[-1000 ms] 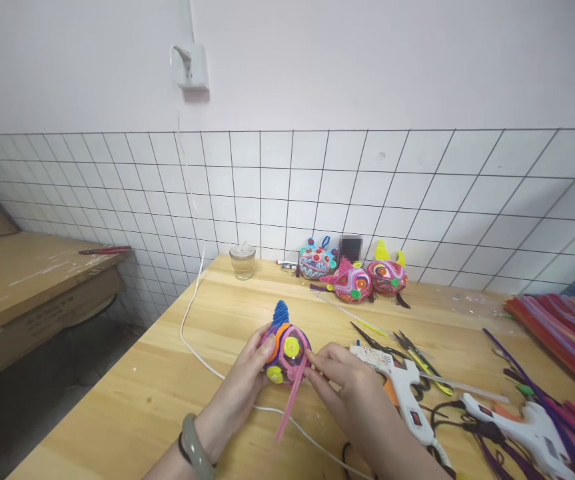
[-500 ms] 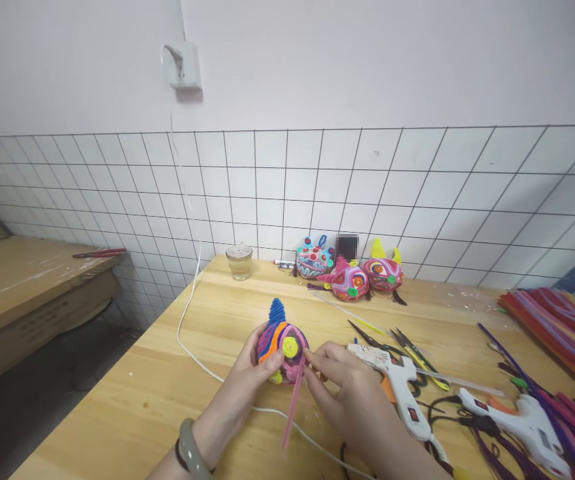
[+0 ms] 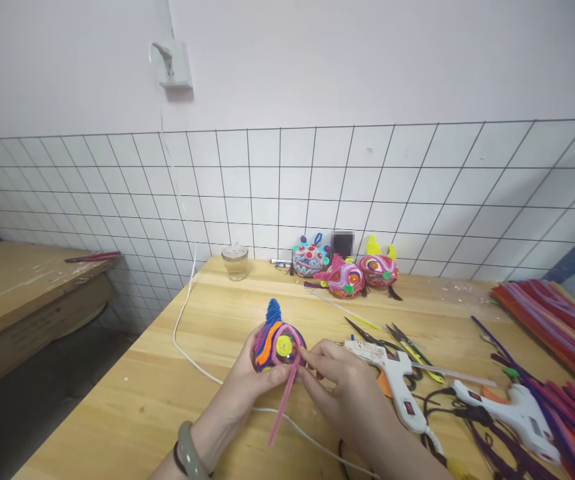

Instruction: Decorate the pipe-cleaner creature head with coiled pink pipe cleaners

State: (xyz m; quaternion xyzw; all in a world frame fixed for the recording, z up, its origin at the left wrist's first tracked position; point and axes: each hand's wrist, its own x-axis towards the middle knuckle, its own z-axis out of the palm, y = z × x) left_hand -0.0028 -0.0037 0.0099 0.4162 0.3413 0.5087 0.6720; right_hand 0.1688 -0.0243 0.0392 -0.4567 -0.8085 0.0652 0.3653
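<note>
My left hand (image 3: 250, 377) is closed around a round, striped pipe-cleaner ornament (image 3: 267, 341), holding it just over the wooden table. Blue, orange, pink and purple strands cover it, a blue fin (image 3: 274, 311) stands up on top, and a yellow disc (image 3: 284, 347) sits on a dark patch. A pink pipe cleaner (image 3: 283, 408) runs along the patch's edge, and its loose end hangs down toward me. At the ornament's right side, my right hand (image 3: 350, 383) pinches this pink strand between thumb and index finger. My left thumb lies low on the front, against the strand.
Two white glue guns (image 3: 398, 380) (image 3: 517, 417) lie on the right with cords, near scissors (image 3: 370, 335). Bundled pipe cleaners (image 3: 552, 333) fill the right edge. Three finished ornaments (image 3: 346, 277) and a glass cup (image 3: 235, 262) stand at the back. A white cord (image 3: 187, 353) crosses the table.
My left thumb has slid down and right, from beside the yellow disc to the pink strand. The strand's loose end has swung slightly left. The whole view has shifted a little.
</note>
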